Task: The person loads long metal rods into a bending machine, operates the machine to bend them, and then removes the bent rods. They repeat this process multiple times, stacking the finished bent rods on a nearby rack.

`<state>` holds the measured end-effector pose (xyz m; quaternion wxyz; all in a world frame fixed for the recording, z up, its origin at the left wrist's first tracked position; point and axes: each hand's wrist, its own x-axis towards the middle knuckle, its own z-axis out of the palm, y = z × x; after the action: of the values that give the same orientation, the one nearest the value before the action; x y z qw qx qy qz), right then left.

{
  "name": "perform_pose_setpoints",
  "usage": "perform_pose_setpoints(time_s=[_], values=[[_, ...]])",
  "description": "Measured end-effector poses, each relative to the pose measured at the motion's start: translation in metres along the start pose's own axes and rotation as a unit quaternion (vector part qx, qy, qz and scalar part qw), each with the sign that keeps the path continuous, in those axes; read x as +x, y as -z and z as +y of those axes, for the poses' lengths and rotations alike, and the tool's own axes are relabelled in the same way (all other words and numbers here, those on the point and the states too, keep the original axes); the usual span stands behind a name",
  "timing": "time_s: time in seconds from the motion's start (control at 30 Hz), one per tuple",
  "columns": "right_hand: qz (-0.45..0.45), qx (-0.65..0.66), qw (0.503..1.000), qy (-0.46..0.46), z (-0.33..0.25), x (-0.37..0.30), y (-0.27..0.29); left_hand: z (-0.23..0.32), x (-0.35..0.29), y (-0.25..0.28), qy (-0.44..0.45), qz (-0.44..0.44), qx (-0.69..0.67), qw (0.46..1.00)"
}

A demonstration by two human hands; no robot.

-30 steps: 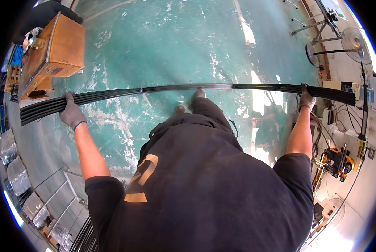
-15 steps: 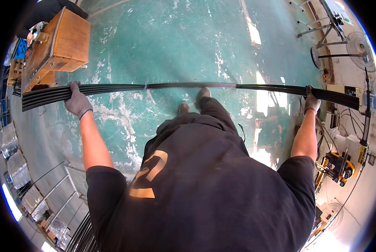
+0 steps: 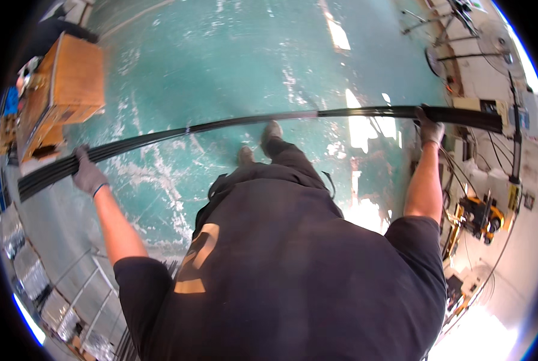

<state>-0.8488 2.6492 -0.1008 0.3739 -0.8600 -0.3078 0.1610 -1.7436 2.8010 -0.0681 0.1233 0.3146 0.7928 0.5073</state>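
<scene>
A long bundle of thin black rods (image 3: 221,124) stretches across in front of me, bound at a couple of spots along its length. My left hand (image 3: 90,173), in a grey glove, is closed around the bundle near its left end. Toward the right end, my right hand (image 3: 429,127), gloved too, grips the same bundle. The left end hangs lower in the picture than the right. The fingertips of both hands are partly hidden behind the rods.
A wooden cabinet (image 3: 79,78) stands at the far left, with a person in dark clothes beyond it. A standing fan (image 3: 498,45) and a yellow-and-black machine (image 3: 482,216) are on the right. Metal rails (image 3: 88,283) and wrapped packages (image 3: 31,269) lie lower left.
The bundle has tilted, its left end lower and its right end higher in the picture, both hands moving with it. The surroundings have shifted as my head and body turned.
</scene>
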Motion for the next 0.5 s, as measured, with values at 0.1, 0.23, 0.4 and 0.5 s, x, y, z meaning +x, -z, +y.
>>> perform_pose_setpoints(time_s=[0.1,0.23,0.4,0.5], values=[[-0.041,0.074,0.996,0.009,0.013,0.012,0.004,-0.013,0.007,0.002,-0.001,0.000,-0.051,0.999],[-0.024,0.069,0.997,0.003,0.026,0.014,0.008,-0.013,0.007,0.002,-0.013,0.003,-0.077,0.997],[-0.010,0.078,0.997,0.020,0.033,0.007,0.011,-0.015,0.004,0.002,-0.002,0.016,-0.115,0.993],[-0.016,0.098,0.995,0.024,0.036,0.008,0.011,-0.011,0.000,0.003,-0.004,0.015,-0.119,0.993]])
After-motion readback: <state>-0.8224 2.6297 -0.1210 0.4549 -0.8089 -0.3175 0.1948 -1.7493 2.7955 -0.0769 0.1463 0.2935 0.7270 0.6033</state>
